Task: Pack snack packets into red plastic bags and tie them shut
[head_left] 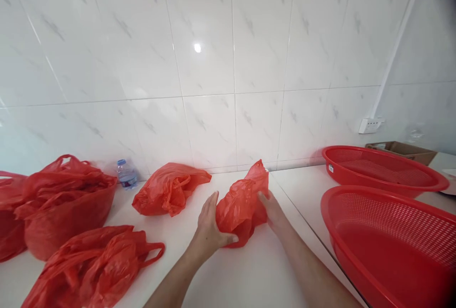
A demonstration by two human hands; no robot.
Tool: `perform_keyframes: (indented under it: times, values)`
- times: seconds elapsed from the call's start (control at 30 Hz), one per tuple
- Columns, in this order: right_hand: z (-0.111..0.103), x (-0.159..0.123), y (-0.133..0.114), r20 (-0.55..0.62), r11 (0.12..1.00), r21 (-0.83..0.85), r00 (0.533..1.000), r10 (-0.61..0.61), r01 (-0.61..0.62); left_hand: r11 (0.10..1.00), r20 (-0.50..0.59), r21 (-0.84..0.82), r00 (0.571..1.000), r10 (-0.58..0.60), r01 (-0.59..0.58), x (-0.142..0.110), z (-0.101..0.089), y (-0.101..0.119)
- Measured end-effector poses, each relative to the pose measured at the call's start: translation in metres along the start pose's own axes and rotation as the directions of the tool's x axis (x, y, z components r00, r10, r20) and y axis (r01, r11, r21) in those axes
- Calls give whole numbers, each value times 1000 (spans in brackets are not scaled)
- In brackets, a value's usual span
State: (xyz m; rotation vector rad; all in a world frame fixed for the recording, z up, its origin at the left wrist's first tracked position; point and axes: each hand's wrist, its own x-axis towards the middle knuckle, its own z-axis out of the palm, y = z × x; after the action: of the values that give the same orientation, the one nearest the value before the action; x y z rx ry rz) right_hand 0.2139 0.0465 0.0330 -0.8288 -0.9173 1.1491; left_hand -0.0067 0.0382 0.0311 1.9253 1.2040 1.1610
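Observation:
A crumpled red plastic bag is between my two hands over the white table. My left hand cups its left side, the thumb along the lower front and the fingers behind. On the other side, my right hand grips the bag's right edge, with most of its fingers hidden behind the plastic. What is inside the bag, if anything, cannot be seen. A second red bag lies folded over just left of my hands. Nearer to me at the left is another red bag with a loop handle sticking out.
Stuffed red bags stand at the far left, near a small water bottle by the tiled wall. At right sit two red plastic baskets, a near one and a far one. Behind them are a cardboard box and a wall socket.

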Motion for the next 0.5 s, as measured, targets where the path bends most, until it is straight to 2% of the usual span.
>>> perform_keyframes:
  times: [0.07,0.13,0.17,0.23,0.3,0.33,0.43,0.5]
  values:
    - [5,-4,7,142,989,96,985,94,-108,994,-38,-95,997,-60,56,10,13,6]
    - [2,-8,14,213,961,160,958,190,-226,936,59,-305,985,-164,174,18,20,9]
    - [-2,-10,16,206,948,182,952,224,-262,869,130,-429,969,-209,245,21,22,9]
    - [-13,-10,19,157,923,257,955,252,-286,667,218,-655,934,-282,354,24,25,6]
    - [-24,-8,20,79,906,338,967,242,-255,461,226,-796,899,-374,392,24,27,-1]
    - [-28,-6,20,49,896,375,971,235,-236,386,229,-831,879,-417,400,23,28,-5]
    - [-31,-2,19,20,883,426,978,207,-196,248,284,-863,828,-483,441,18,31,-17]
    - [-27,-2,18,48,875,436,977,209,-209,190,328,-867,815,-478,461,14,32,-22]
